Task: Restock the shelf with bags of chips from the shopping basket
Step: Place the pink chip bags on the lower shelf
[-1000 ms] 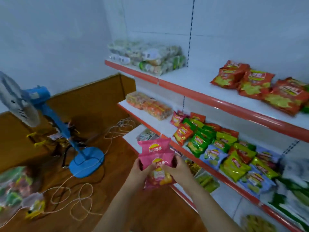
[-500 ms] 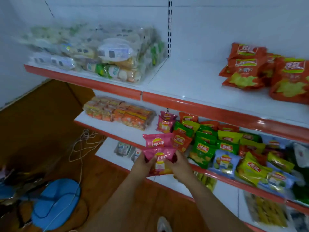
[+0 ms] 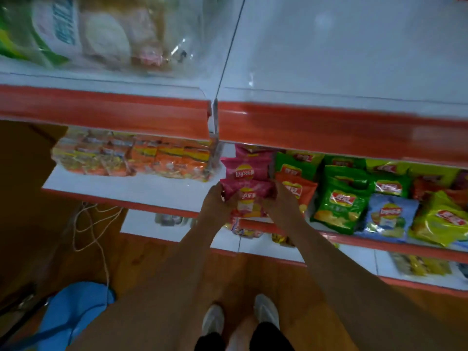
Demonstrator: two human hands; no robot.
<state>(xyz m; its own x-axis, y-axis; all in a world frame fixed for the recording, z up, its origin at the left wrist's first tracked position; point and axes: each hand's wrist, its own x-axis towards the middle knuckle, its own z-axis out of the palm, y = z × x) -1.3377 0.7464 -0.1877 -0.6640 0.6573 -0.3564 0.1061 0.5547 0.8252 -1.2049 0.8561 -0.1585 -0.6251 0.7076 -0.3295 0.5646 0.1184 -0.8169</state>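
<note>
Left hand (image 3: 215,201) and right hand (image 3: 278,201) grip a pink bag (image 3: 247,198) by its sides, likely to set it squarely on the shelf (image 3: 255,222)

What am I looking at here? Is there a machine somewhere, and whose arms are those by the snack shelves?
No machine: a person wears a camera on the head, looking down at their own arms and shoes. The left hand and right hand together hold a pink chip bag at the front of the middle shelf. Another pink bag lies just behind it; an orange bag, green bags and a blue bag lie to the right. Clear-wrapped packs sit to the left.
</note>
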